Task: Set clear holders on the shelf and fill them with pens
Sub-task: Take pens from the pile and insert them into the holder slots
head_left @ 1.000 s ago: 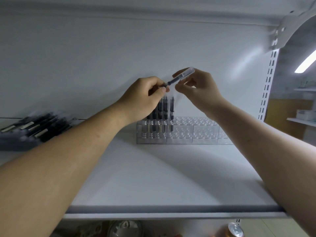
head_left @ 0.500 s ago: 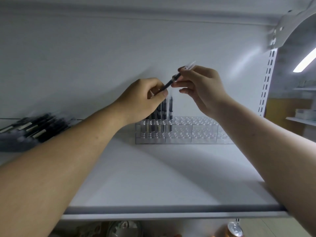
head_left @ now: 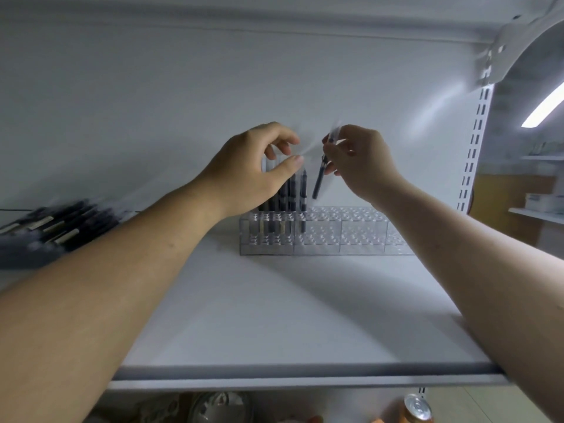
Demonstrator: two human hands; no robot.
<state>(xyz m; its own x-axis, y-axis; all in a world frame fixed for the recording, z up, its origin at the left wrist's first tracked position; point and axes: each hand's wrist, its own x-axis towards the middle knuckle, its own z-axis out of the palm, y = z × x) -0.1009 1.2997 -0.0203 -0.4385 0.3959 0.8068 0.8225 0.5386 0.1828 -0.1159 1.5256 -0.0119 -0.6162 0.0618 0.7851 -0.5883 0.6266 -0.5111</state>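
Along the bottom edge of the frame, a can (head_left: 416, 407) shows at lower right, below the front lip of the white shelf (head_left: 305, 378). At mid-shelf, a row of clear holders (head_left: 345, 236) stands near the back panel (head_left: 152, 102). Only its left end is filled, with several standing pens (head_left: 293, 193) upright in the sockets. Left hand (head_left: 253, 175): fingers curled above these pens, thumb and forefinger apart; whether it grips anything cannot be told. Right hand (head_left: 363, 163): fingertips pinch 1 dark pen (head_left: 319, 178), nearly vertical, above the holders and just right of the standing pens. At far left, loose pens (head_left: 55, 227) lie stacked, blurred. At upper right, a slotted upright (head_left: 476, 148) rises.
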